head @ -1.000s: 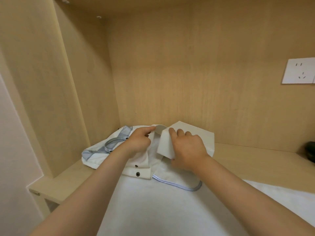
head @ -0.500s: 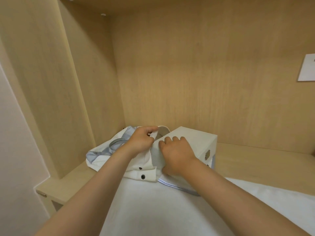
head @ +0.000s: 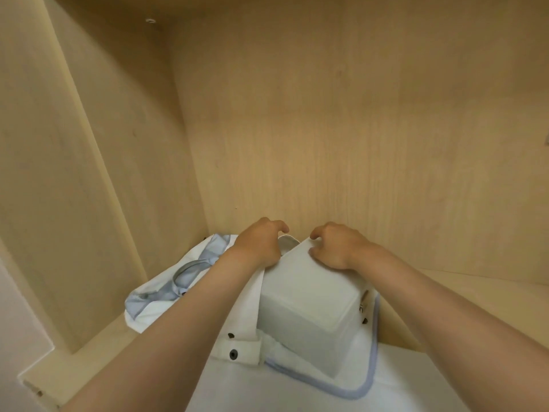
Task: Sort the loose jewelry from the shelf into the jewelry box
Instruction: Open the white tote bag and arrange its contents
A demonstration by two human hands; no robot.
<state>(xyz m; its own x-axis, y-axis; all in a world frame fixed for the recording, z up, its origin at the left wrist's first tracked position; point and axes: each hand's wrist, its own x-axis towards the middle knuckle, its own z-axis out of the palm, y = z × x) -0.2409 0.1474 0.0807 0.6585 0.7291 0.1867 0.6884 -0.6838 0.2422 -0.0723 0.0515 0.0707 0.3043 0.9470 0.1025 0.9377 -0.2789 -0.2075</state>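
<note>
A white jewelry box (head: 306, 304) stands closed on a white garment (head: 237, 316) on the wooden shelf, with a small clasp (head: 363, 306) on its right side. My right hand (head: 335, 248) curls over the box's far top corner and grips it. My left hand (head: 261, 245) is just left of the box, its fingers curled over a raised white flap of the garment (head: 287, 242). No loose jewelry shows in the view.
The shelf is a wooden alcove, with a side wall (head: 89, 173) at the left and a back wall (head: 356, 144) close behind the box. Grey-blue trim (head: 368, 385) edges the garment. Bare shelf board (head: 475, 295) lies to the right.
My right hand has moved from the box's near side up to its far top corner. The view has swung closer and to the left, and the wall socket is out of view.
</note>
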